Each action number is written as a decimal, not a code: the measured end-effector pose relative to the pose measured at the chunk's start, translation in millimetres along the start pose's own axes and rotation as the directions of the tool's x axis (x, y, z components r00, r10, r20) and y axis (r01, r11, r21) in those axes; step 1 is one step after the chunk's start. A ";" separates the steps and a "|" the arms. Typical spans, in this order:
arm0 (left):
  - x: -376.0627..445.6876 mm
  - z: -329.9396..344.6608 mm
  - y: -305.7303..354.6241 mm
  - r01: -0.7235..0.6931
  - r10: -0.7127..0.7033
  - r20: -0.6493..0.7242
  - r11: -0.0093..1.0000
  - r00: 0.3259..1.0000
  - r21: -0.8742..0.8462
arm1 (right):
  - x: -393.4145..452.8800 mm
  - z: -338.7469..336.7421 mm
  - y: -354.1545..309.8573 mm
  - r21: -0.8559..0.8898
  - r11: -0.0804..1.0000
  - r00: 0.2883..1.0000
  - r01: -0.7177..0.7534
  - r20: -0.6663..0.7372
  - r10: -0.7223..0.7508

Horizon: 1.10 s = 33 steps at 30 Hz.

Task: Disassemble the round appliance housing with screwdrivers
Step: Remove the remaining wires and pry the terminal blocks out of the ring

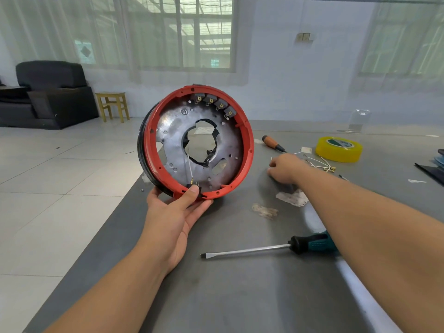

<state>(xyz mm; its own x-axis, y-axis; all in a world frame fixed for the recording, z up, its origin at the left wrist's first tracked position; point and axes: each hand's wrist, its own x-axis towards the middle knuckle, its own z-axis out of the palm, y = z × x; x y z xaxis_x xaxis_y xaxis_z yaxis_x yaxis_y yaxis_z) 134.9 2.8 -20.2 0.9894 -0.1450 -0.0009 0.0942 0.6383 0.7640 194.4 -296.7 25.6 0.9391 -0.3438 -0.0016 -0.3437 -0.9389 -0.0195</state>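
Round appliance housing [247, 150]: a red plastic ring with a black band on its outer edge, enclosing a dull, mottled metal plate pierced by small holes and a large ragged central opening. Four grey terminal blocks with brass tabs line the upper inner rim. It stands on edge, tilted, at the near-left part of the grey table [240, 296], its lower rim cradled in the left hand [176, 212], whose thumb presses on the inner edge and fingers curl beneath. The right hand [284, 168] lies well to the housing's right, knuckles up, fingers bent down onto the tabletop; whether it holds anything cannot be told. A flat-blade screwdriver [264, 248] with a teal-and-black handle lies below; an orange-handled screwdriver [272, 143], thin white wires [319, 164] and a yellow tape roll [338, 150] lie beyond.
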 end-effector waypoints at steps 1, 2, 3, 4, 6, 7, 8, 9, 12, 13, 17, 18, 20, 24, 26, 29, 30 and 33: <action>-0.1 -0.4 -0.1 -0.002 0.002 -0.001 1.000 1.000 0.001 | 2.7 0.9 0.4 -0.010 1.000 1.000 -0.005 -0.002 0.005; -0.2 -0.2 -0.2 -0.003 0.003 -0.001 1.000 1.000 0.000 | 4.7 2.2 0.8 -0.021 1.000 1.000 -0.008 -0.005 0.008; -0.6 -0.1 -0.3 -0.004 0.004 -0.002 1.000 1.000 -0.002 | 6.0 3.7 1.3 -0.028 1.000 1.000 -0.010 -0.005 0.010; -0.9 0.2 -0.2 -0.004 0.004 -0.003 1.000 1.000 -0.003 | 6.4 5.1 1.6 -0.030 0.999 1.000 -0.012 -0.002 0.012; -1.3 0.9 0.1 -0.004 0.004 -0.003 1.000 1.000 -0.005 | 5.6 6.4 1.3 -0.031 0.999 1.000 -0.016 0.009 0.017; -1.7 1.1 0.3 -0.003 0.003 -0.001 1.000 1.000 -0.004 | 4.5 6.0 1.2 -0.036 0.999 1.000 -0.012 0.013 0.012; -2.0 1.4 0.6 -0.001 0.001 0.000 1.000 1.000 -0.003 | 2.8 4.8 1.2 -0.043 0.999 1.000 -0.004 0.017 0.004; -2.3 1.7 0.9 0.001 -0.001 0.001 1.000 1.000 -0.003 | 0.8 3.3 1.2 -0.049 0.999 1.000 0.005 0.022 -0.004; -3.7 2.3 1.5 0.005 -0.005 0.005 1.000 1.000 -0.004 | -7.6 0.6 0.6 -0.078 0.997 0.999 0.026 0.044 -0.023; -4.1 2.3 1.8 0.007 -0.007 0.006 1.000 1.000 -0.005 | -10.2 1.1 -0.4 -0.091 0.995 0.998 0.030 0.049 -0.026; -3.8 2.5 2.3 0.010 -0.010 0.001 1.000 1.000 -0.012 | -15.6 8.5 -7.6 -0.127 0.992 0.998 0.024 0.069 -0.015; -3.9 2.6 2.2 0.012 -0.012 0.001 1.000 1.000 -0.013 | -15.7 10.5 -9.0 -0.130 0.991 0.997 0.013 0.081 -0.002; -3.9 2.3 2.0 0.011 -0.011 0.007 1.000 1.000 -0.014 | -12.2 13.9 -10.4 -0.111 0.994 0.995 -0.017 0.099 0.029; -2.0 0.7 1.0 0.006 -0.006 0.001 1.000 1.000 -0.018 | 0.4 18.5 -10.7 -0.063 0.995 0.991 -0.072 0.110 0.079; -0.6 0.0 0.4 0.006 -0.006 0.001 1.000 1.000 -0.025 | 5.3 20.4 -9.9 -0.054 0.995 0.990 -0.080 0.112 0.086; 0.1 -1.1 0.6 0.004 -0.004 0.004 0.999 1.000 -0.034 | 6.5 22.1 -5.3 -0.038 0.997 0.992 -0.067 0.108 0.071; 0.2 -1.2 0.6 0.006 -0.006 0.004 0.999 1.000 -0.037 | 4.1 21.4 -3.5 -0.026 0.998 0.993 -0.055 0.101 0.057; -0.3 -1.0 1.3 0.013 -0.013 0.004 0.999 1.000 -0.046 | -11.7 13.0 -4.0 0.023 1.000 0.999 0.000 0.032 0.000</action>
<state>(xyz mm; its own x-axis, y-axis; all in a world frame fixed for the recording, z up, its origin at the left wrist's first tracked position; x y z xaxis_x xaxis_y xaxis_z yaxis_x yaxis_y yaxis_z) 134.8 4.4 -19.8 0.9876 -0.1565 -0.0085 0.1125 0.6706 0.7332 184.9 -288.7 12.7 0.9389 -0.3427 -0.0333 -0.3439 -0.9380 -0.0426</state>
